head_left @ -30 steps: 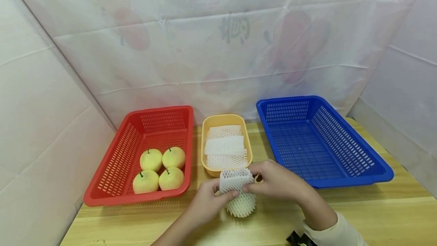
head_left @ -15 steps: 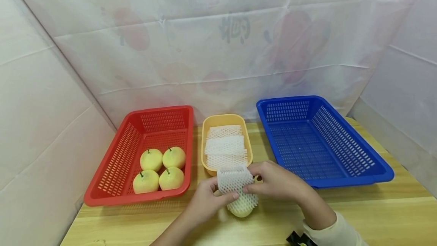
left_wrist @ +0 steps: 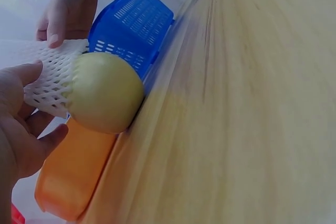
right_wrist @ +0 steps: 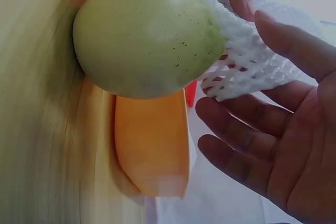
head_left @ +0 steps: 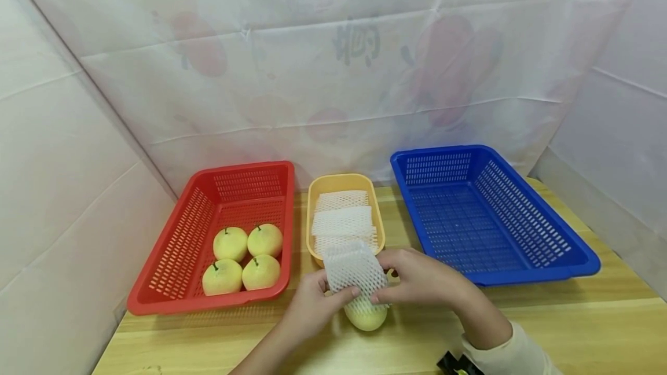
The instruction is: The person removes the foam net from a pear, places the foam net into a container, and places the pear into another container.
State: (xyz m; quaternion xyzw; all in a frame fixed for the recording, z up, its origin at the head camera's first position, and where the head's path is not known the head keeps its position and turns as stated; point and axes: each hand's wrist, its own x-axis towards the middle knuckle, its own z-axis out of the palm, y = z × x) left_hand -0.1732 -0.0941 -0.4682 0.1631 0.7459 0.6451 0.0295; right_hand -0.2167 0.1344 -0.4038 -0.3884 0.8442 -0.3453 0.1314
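Observation:
A yellow-green pear [head_left: 367, 318] stands near the front of the table, its upper part inside a white foam net sleeve [head_left: 353, 268]. My left hand [head_left: 315, 304] pinches the sleeve from the left, thumb across its front. On the other side, my right hand [head_left: 417, 278] holds the sleeve between thumb and fingers. The right wrist view shows the net's edge around one end of the pear [right_wrist: 147, 38], with most of the smooth, lightly speckled skin bare. The left wrist view also has the pear [left_wrist: 107, 93] bulging out of the net.
A red basket [head_left: 289, 219] with several pears [head_left: 261, 272] stands at the left. Behind the hands is a yellow tub [head_left: 311, 201] of flat foam nets [head_left: 343, 221]. A blue basket [head_left: 531, 278] sits at the right, and a pale cloth [head_left: 333, 74] hangs behind.
The foam net has slid up the pear and leaned slightly left, baring the pear's lower part, which it covered a second ago. Both hands keep their hold with little movement.

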